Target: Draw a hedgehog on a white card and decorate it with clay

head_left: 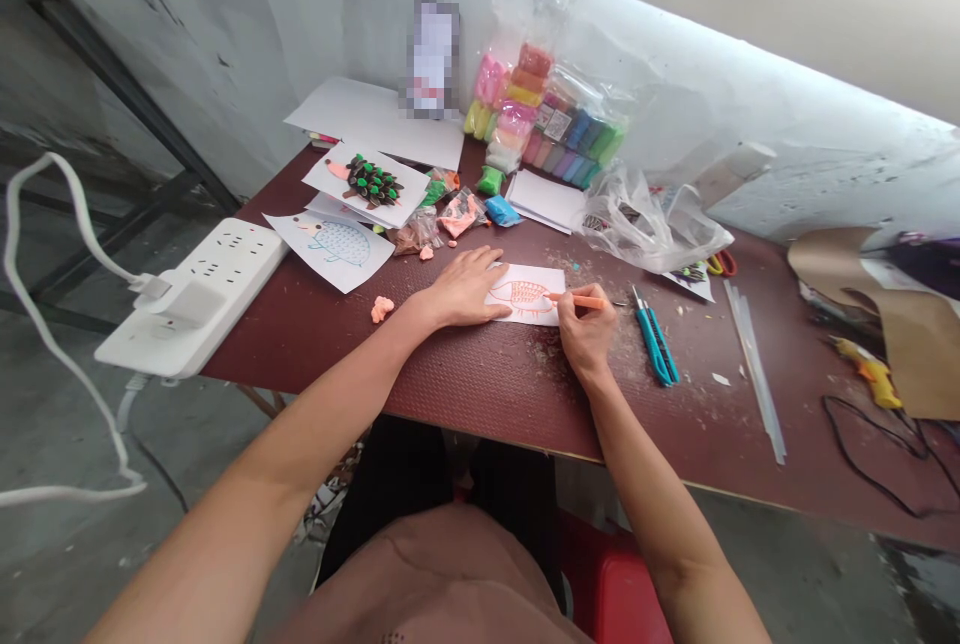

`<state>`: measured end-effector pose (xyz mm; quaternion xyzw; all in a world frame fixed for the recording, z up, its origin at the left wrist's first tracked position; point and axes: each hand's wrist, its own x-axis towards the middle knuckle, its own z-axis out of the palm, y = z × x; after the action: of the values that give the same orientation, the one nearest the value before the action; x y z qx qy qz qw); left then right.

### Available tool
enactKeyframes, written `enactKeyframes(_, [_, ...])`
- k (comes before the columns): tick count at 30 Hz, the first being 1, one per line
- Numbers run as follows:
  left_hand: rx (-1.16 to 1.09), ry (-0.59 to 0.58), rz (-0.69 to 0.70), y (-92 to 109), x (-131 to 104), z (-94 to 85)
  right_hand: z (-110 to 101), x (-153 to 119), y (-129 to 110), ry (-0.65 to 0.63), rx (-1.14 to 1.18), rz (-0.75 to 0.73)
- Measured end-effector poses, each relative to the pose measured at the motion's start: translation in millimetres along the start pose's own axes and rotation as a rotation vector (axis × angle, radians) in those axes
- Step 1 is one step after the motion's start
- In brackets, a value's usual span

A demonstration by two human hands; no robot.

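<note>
A white card (551, 280) with an orange line drawing of a hedgehog-like shape lies on the dark red table (465, 374). My left hand (470, 288) rests flat on the card's left end, fingers spread. In my right hand (587, 329) is an orange pen (589, 302), its tip touching the right part of the drawing. Left of my hands lie a lump of orange clay (382, 309), a card with a blue hedgehog drawing (337, 242) and a card bearing a green and black hedgehog (375, 181).
A white power strip (202, 294) sits at the table's left edge. Clay packs (574, 134) and a plastic bag (652, 224) stand behind. Teal scissors or cutters (657, 339), clear sticks (754, 374) and a yellow glue gun (870, 374) lie to the right.
</note>
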<state>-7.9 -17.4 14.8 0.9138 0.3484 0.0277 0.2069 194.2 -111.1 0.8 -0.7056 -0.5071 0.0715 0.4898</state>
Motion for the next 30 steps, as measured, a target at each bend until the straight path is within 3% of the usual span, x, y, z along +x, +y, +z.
enactKeyframes(23, [-0.021, -0.006, 0.003, -3.5, 0.9, 2.7, 0.9, 0.2, 1.3, -0.053, 0.042, 0.015])
enactKeyframes(30, [-0.023, 0.000, 0.008, -3.8, 1.1, 2.6, -1.0, 2.0, 3.2, 0.030, 0.006, 0.013])
